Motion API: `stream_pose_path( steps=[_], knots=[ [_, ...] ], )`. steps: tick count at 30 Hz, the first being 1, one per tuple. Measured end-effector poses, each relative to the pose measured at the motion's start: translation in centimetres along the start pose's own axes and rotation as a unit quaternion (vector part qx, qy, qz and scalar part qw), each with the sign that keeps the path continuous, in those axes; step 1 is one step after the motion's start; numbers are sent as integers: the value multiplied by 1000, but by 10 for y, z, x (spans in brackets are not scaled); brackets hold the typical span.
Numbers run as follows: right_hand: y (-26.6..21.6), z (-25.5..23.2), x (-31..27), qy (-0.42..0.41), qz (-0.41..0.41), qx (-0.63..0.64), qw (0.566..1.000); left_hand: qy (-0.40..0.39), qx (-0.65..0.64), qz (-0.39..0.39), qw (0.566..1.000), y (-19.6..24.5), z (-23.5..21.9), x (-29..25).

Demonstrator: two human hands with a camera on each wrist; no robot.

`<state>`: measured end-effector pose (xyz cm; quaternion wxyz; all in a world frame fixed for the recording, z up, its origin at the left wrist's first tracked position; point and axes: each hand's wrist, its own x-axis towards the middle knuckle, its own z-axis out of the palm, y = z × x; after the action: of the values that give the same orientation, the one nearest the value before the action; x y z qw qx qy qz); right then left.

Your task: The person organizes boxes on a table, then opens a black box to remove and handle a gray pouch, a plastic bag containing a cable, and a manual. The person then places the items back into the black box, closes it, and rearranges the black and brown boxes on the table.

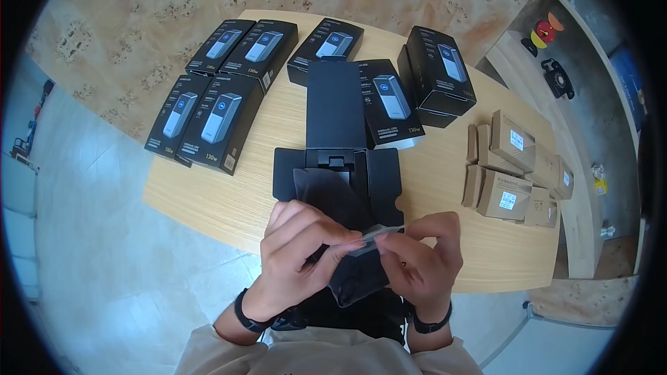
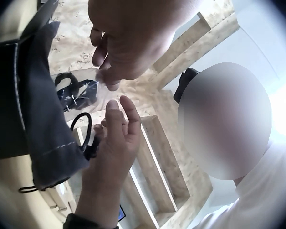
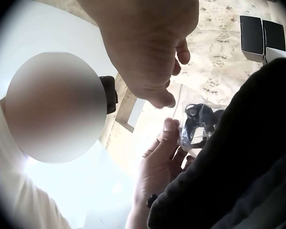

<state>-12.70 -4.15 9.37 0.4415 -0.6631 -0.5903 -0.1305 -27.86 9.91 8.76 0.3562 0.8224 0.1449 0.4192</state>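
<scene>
In the head view a small clear plastic bag is between my two hands. The right wrist view shows black parts inside the bag. My left hand pinches one side of it between thumb and forefinger. My right hand pinches its other edge, fingertips close to the left ones. Beneath the hands lies a dark fabric pouch, partly hidden by them; a cord loop hangs by it in the left wrist view. The pouch overlaps an open black box, its lid and side flaps folded out.
Several black printed boxes stand at the table's left, with more at the back and right. Brown cardboard cartons are stacked on the right of the wooden table. Beyond is a shelf holding a black telephone.
</scene>
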Motion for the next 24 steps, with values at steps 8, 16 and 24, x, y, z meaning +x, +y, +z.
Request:
stream_pose_path(
  steps=[8, 16, 24],
  knots=[
    [-2, 3, 1, -6, -10, 37, 999, 6, 12, 24, 1000, 3, 0, 0],
    [-1, 3, 4, -3, 6, 77, 997, 13, 17, 39, 999, 3, -1, 0],
    [-2, 3, 9, 5, -1, 86, 996, 12, 18, 55, 998, 1, -2, 0]
  ],
)
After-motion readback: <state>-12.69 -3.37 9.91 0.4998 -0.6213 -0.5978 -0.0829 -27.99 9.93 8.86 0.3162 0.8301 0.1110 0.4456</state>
